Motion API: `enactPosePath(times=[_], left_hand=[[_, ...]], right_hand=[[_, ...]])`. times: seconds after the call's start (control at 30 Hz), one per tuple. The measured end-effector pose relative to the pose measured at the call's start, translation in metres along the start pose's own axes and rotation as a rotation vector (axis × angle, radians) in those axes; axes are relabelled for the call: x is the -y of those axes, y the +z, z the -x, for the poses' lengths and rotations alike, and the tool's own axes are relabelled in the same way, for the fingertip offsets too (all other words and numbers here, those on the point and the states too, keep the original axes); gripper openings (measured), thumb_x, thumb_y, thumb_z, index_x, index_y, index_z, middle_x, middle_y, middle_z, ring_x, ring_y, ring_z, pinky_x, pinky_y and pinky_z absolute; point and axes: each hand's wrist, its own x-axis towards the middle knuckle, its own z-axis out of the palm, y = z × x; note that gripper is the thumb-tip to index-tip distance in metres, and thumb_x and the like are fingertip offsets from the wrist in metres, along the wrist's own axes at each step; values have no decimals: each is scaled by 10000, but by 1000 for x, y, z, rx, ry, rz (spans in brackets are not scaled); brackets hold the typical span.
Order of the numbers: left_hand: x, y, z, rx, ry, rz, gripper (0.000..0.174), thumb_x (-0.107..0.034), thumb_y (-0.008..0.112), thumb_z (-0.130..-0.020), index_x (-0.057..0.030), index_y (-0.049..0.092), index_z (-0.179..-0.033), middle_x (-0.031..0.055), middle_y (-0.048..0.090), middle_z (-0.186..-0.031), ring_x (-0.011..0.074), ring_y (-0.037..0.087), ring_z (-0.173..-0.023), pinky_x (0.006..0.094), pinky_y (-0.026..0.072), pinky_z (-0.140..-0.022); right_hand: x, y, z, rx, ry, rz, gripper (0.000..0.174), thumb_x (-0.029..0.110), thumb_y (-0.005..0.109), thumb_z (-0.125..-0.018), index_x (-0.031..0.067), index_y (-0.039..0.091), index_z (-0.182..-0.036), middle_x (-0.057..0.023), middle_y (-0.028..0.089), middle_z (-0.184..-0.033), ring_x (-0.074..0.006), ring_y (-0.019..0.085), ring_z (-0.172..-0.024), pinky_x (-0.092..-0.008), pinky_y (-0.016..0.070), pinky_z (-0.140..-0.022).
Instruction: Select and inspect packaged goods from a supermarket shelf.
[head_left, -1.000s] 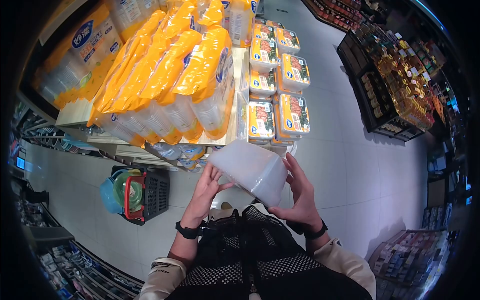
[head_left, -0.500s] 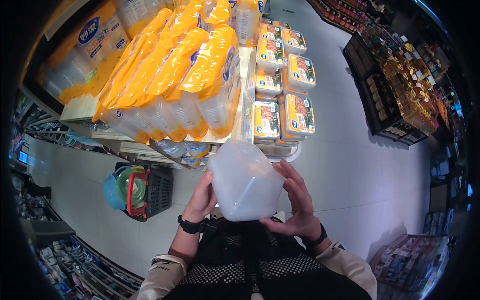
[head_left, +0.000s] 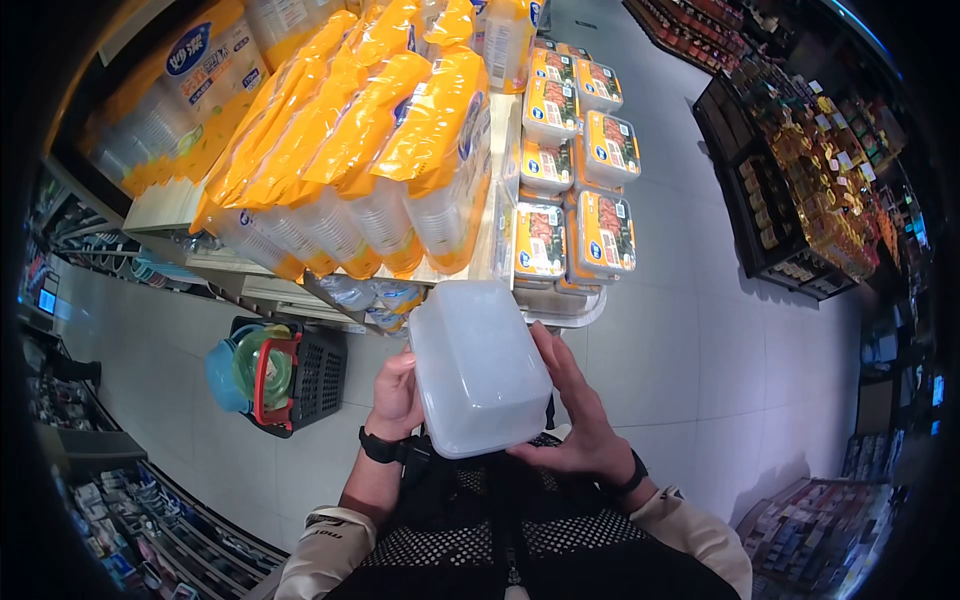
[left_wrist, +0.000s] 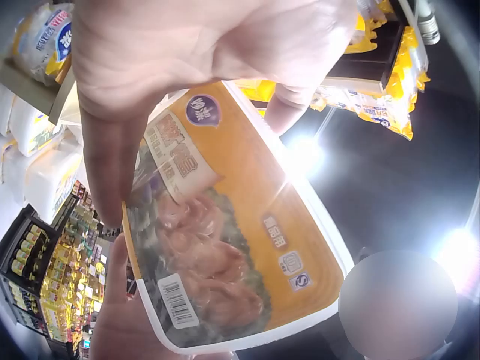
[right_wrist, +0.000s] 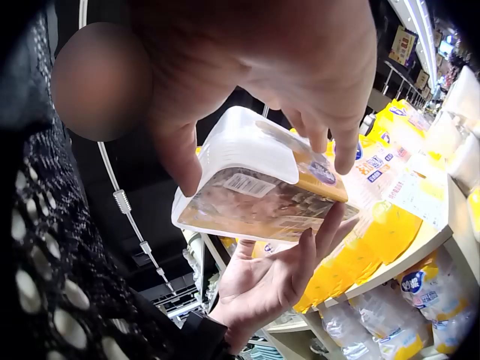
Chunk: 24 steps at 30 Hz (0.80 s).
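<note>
Both hands hold a pack of plastic food containers (head_left: 480, 365) in front of the chest, its frosted whitish base turned up towards the head camera. The left hand (head_left: 397, 397) grips its left side. In the left wrist view, the orange label with a food picture and a barcode faces that camera, and the left hand's fingers (left_wrist: 109, 161) spread over the near end. The right hand (head_left: 580, 415) holds the opposite side, thumb at the near corner and fingers along the far edge. The right wrist view shows the left hand (right_wrist: 270, 285) under the pack.
Orange-topped bags of clear cups (head_left: 350, 150) fill the shelf ahead. Labelled container packs (head_left: 606, 230) stand stacked beside it. A black basket (head_left: 318, 378) with a red handle and blue and green basins sits on the floor at left. A dark display stand (head_left: 770, 190) is at right.
The pack has turned in the hands from a sideways tilt until its base faces up more squarely. Both hands have shifted their hold along its sides. The head view has swung slightly.
</note>
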Motion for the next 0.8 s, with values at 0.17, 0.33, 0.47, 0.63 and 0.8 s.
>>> enactPosePath(times=[0.17,0.33,0.47,0.63,0.8], left_hand=[[3,-4,2,47,-2,-71,597,-442,481,-1014,30,535,-1374,185,647,-1294,294,651,-1158,421,513,-1022],[4,-4,3,49,-13,-201,690,-536,457,-1039,-8,423,-1481,168,563,-1421,291,575,-1284,441,453,-1099],[2,-6,2,91,45,-228,678,-495,518,-1031,-9,406,-1489,153,555,-1432,280,562,-1297,451,440,-1109],[-1,-3,1,97,110,-189,665,-379,668,-979,-10,422,-1474,134,568,-1412,264,570,-1283,447,441,-1105],[-10,1,6,157,137,-392,496,-149,765,-903,3,577,-1336,121,616,-1345,218,576,-1254,393,451,-1067]], right_hand=[[-1,-2,-2,104,25,94,966,98,854,-767,35,308,-1561,-229,316,-1612,-365,325,-1495,-448,308,-1208],[-19,2,4,57,21,203,859,30,806,-782,38,382,-1530,-213,361,-1594,-377,324,-1494,-454,299,-1214],[-29,3,6,42,22,169,837,5,785,-789,45,393,-1527,-206,391,-1580,-373,337,-1490,-452,304,-1210],[-28,0,7,56,164,5,873,87,823,-782,47,383,-1535,-191,402,-1582,-340,383,-1471,-434,323,-1191],[-34,-2,12,72,315,-48,870,226,814,-833,40,357,-1550,-191,423,-1564,-305,436,-1428,-430,339,-1179]])
